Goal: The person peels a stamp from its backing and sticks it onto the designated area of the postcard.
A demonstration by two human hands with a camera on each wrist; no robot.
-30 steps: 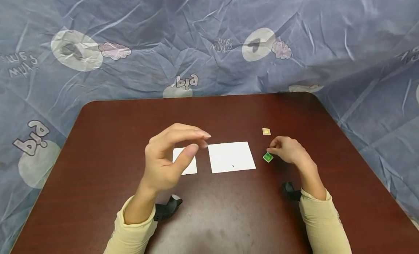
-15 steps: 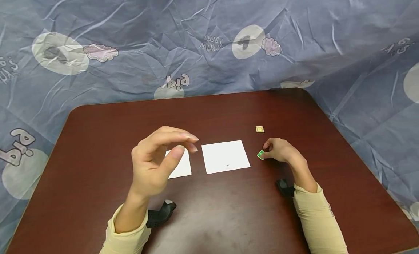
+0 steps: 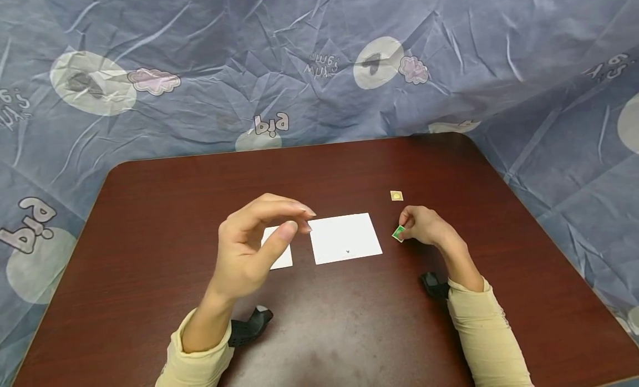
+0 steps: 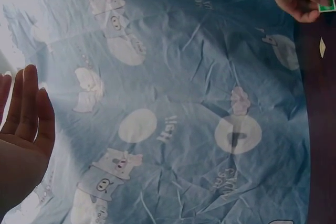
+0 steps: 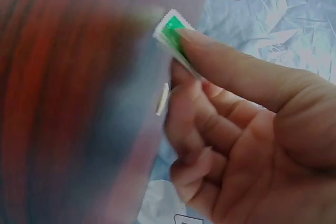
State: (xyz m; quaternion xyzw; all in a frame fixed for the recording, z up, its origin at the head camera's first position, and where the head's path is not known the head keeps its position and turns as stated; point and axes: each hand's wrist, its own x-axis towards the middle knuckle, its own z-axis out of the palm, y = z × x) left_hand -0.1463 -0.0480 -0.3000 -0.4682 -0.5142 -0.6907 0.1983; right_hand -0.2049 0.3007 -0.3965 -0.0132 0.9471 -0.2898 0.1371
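My right hand [image 3: 425, 227] pinches a small green postage stamp [image 3: 397, 234] between thumb and fingers. White serrated edges show on the stamp [image 5: 172, 23] in the right wrist view, where the thumb covers part of its face. Beyond that hand, a yellowish stamp [image 3: 396, 195] lies on the table. Raised over the left part of the table, my left hand [image 3: 247, 259] has its fingers loosely bent and holds nothing. A white rectangular paper [image 3: 345, 240] with a tiny dark mark lies between the hands. Another white paper [image 3: 283, 259] is partly hidden behind the left hand.
The dark reddish-brown table [image 3: 319, 309] has a glossy patch near its front. A blue printed cloth [image 3: 209, 71] hangs behind it and along its sides. Each wrist wears a black camera mount, such as the left mount [image 3: 251, 326].
The green stamp lay by the right fingertips; now it is pinched and tilted up between thumb and fingers. The head view has shifted slightly, and the left hand hovers in much the same pose.
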